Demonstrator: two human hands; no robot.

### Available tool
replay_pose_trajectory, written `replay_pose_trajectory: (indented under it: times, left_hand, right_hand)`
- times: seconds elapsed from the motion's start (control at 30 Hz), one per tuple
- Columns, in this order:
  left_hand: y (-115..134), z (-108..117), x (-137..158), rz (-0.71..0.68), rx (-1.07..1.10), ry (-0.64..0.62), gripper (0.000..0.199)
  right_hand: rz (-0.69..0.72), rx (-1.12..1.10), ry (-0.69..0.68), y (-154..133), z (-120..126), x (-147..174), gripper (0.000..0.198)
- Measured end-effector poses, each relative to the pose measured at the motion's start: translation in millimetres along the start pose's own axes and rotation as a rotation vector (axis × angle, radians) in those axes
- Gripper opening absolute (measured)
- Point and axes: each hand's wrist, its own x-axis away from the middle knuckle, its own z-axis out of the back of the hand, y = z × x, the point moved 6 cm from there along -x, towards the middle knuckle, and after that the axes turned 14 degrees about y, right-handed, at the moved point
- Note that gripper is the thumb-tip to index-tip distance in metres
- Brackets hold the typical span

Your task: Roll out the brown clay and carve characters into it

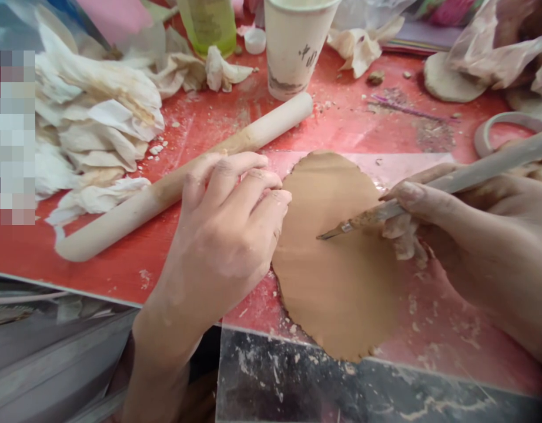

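A flat brown clay slab (337, 282) with a ragged edge lies on a clear plastic sheet. My right hand (482, 223) grips a pale-handled clay tool (370, 216) like a pen, its thin dark metal point at the middle of the slab. A scrap of crumpled tissue hangs beneath those fingers. My left hand (236, 223) rests at the slab's left edge with bent, slightly parted fingers and nothing visible in them. Behind it, a wooden rolling pin (121, 220) lies diagonally, partly covered by the fingers.
A paper cup (297, 47) stands behind the rolling pin, near a green bottle (209, 26). Crumpled tissues (99, 117) pile up at left. A tape roll (485, 138) lies at right. The plastic sheet (262, 376) overhangs the red table's (183, 126) front edge.
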Motion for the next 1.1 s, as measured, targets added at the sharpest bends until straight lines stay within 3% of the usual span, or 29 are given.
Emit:
replay_pose_trajectory:
  times: [0.2,0.37,0.5,0.77,1.1]
  left_hand:
    - [1.2,0.1,-0.3,-0.005,-0.006,0.003,0.017]
    - [-2.7,3.2,-2.3,0.045,-0.045,0.024,0.015]
    - [-8.5,7.5,-2.3,0.110,-0.093,0.047,0.014]
    - [-7.5,5.2,-2.7,0.114,-0.073,0.032,0.017]
    - [-6.5,4.4,-3.8,0.112,-0.072,0.021,0.018]
  right_hand:
    - [0.038,-0.096,0.050,-8.6,7.5,-10.8,0.027]
    - [0.065,-0.173,0.003,-17.8,1.3,-4.9,0.015]
    - [0.113,-0.105,-0.061,-18.1,-5.4,5.4,0.014]
    - [0.205,0.031,-0.107,-21.1,-9.2,14.4,0.015]
    - [0.212,0.054,-0.120,-22.2,-12.7,14.9,0.015]
